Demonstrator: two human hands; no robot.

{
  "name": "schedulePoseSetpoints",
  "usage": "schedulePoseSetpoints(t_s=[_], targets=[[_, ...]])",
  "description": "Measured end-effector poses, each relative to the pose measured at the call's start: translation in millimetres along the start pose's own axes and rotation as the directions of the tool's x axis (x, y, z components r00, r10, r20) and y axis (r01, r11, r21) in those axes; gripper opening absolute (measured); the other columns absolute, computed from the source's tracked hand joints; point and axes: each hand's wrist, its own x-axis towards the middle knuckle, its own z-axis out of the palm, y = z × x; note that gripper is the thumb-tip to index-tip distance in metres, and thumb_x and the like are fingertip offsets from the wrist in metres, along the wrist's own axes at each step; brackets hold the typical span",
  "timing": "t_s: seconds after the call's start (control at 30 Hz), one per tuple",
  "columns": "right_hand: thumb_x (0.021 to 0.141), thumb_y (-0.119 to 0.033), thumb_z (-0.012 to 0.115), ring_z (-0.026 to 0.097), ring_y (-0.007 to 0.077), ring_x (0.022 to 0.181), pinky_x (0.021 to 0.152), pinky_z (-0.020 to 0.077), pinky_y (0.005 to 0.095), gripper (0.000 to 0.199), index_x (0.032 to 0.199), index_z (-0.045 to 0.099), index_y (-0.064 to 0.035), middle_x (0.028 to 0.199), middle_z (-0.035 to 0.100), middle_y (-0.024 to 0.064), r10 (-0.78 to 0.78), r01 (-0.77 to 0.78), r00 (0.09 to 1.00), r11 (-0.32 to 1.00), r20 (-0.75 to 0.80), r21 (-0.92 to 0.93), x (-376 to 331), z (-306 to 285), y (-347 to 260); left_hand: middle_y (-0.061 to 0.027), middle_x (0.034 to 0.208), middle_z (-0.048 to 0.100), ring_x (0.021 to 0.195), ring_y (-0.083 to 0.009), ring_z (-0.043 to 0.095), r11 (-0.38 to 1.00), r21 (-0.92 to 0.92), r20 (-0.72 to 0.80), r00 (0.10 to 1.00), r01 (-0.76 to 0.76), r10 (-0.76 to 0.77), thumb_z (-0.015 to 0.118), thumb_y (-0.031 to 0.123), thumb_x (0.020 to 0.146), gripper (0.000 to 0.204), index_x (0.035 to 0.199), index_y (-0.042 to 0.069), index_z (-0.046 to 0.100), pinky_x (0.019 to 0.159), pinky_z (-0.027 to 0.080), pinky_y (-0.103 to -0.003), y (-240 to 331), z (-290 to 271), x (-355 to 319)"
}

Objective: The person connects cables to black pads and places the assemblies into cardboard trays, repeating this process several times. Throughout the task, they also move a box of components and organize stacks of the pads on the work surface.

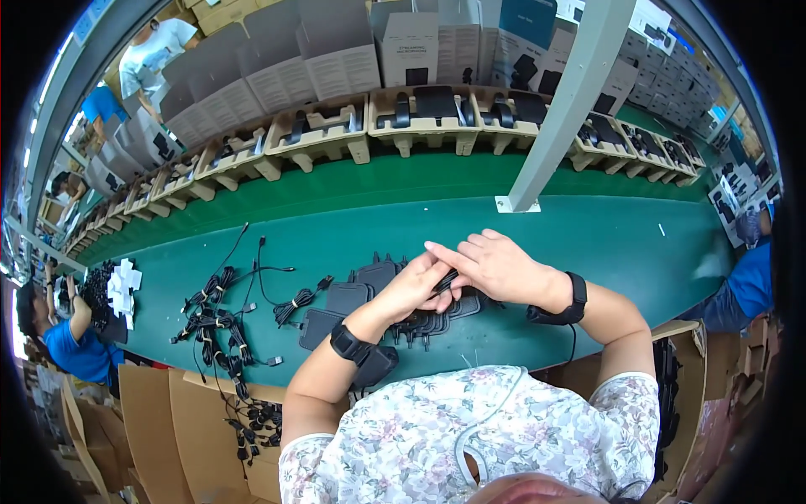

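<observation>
In front of me, over the green table (378,220), my two hands meet. My left hand (413,286) is closed around a dark bundle that looks like a coiled black cable (445,284). The fingers of my right hand (497,267) press on the same bundle from the other side. Much of it is hidden by the fingers. Beneath and beside the hands lie several flat black square devices (346,297) with short stubs on their edges. To the left are several tied black cables (220,323), some with loose plug ends, and one separate coiled cable (295,306).
Along the far side runs a row of pulp trays (319,149) holding black parts, with grey boxes (340,50) behind. A metal post (575,101) rises from the table. Cardboard boxes (197,420) stand below the near edge. Other people (75,349) work at both sides.
</observation>
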Motion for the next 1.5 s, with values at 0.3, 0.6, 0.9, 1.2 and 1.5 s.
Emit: schedulePoseSetpoints(t_s=[0.3, 0.6, 0.9, 1.2, 1.5], targets=[[0.077, -0.019, 0.063, 0.058, 0.0248, 0.071, 0.059, 0.0475, 0.0349, 0.021, 0.093, 0.057, -0.0078, 0.073, 0.056, 0.0075, 0.238, -0.387, 0.919, 0.705, -0.316, -0.594, 58, -50, 131, -0.0139, 0.105, 0.056, 0.085, -0.0177, 0.059, 0.810, 0.420, -0.606, 0.538, -0.409, 0.586, 0.046, 0.019, 0.095, 0.028, 0.116, 0.001, 0.043, 0.071, 0.049, -0.027, -26, -63, -41], [0.076, -0.009, 0.053, 0.064, 0.0252, 0.075, 0.061, 0.0523, 0.0351, 0.013, 0.072, 0.065, -0.0095, 0.076, 0.064, 0.0113, 0.506, -0.465, 0.836, 0.446, -0.212, -0.765, 132, -22, 261, -0.0128, 0.104, 0.057, 0.084, -0.0172, 0.059, 0.792, 0.349, -0.774, 0.322, -0.501, 0.545, 0.047, 0.018, 0.094, 0.026, 0.115, 0.002, 0.044, 0.069, 0.049, -0.026, -41, -84, -73], [0.088, -0.033, 0.048, 0.063, 0.0367, 0.077, 0.066, 0.0501, 0.0455, 0.035, 0.086, 0.064, -0.0023, 0.084, 0.064, 0.0211, 0.700, -0.676, 0.683, 0.498, -0.208, -0.544, 30, 28, 364, -0.0110, 0.101, 0.057, 0.080, -0.0149, 0.059, 0.754, 0.248, -0.814, 0.291, -0.608, 0.503, 0.047, 0.014, 0.094, 0.025, 0.115, 0.002, 0.042, 0.067, 0.048, -0.025, -57, -49, -51], [0.089, -0.021, 0.042, 0.058, 0.0418, 0.091, 0.076, 0.0461, 0.0464, 0.030, 0.104, 0.060, -0.0031, 0.093, 0.062, 0.0244, 0.904, -0.955, 0.296, 0.273, -0.308, -0.117, -13, 37, 419, -0.0098, 0.101, 0.056, 0.080, -0.0137, 0.059, 0.762, 0.220, -0.778, 0.363, -0.609, 0.514, 0.048, 0.015, 0.094, 0.025, 0.115, 0.002, 0.042, 0.067, 0.047, -0.024, -53, -39, -42], [0.086, -0.025, 0.047, 0.057, 0.0414, 0.096, 0.082, 0.0460, 0.0449, 0.034, 0.105, 0.057, 0.0015, 0.100, 0.059, 0.0276, 0.799, -0.753, 0.582, 0.458, -0.154, -0.472, -36, 32, 433, -0.0094, 0.099, 0.056, 0.079, -0.0134, 0.058, 0.771, 0.138, -0.804, 0.384, -0.622, 0.454, 0.049, 0.014, 0.093, 0.025, 0.113, 0.002, 0.042, 0.067, 0.047, -0.024, -58, -42, -38]])
